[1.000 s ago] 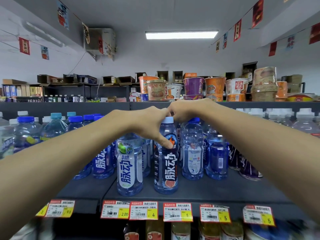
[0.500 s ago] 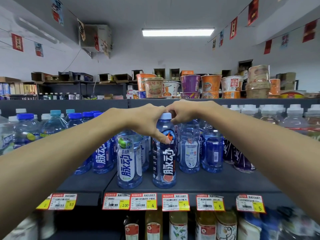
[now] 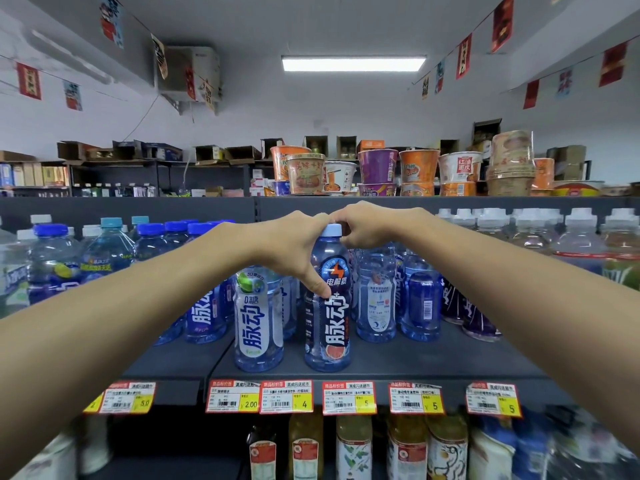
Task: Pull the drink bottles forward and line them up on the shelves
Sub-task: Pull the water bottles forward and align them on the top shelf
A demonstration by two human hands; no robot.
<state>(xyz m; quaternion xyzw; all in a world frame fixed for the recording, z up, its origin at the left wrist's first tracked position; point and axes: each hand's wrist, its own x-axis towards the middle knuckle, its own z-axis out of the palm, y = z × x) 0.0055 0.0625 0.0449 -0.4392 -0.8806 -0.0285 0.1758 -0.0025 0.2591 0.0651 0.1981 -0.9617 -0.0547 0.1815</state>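
Note:
A dark-labelled blue drink bottle (image 3: 328, 327) with a pale blue cap stands near the front edge of the grey shelf (image 3: 398, 362). My left hand (image 3: 294, 247) wraps its shoulder, thumb pressed on the label. My right hand (image 3: 367, 223) pinches around its cap from the right. A white-labelled bottle (image 3: 256, 323) stands just left of it, level with it at the front. Behind and to the right, several blue bottles (image 3: 398, 299) stand further back on the shelf. More blue-capped bottles (image 3: 204, 306) fill the left section.
Price tags (image 3: 348, 398) line the shelf's front lip. Clear white-capped bottles (image 3: 571, 237) stand at the right, cup noodles (image 3: 377, 166) on the top shelf, and tea bottles (image 3: 353, 448) on the shelf below.
Both hands stay on the same bottle, which stands in the same spot at the shelf front. The view has tipped slightly, shifting the scene in the frame.

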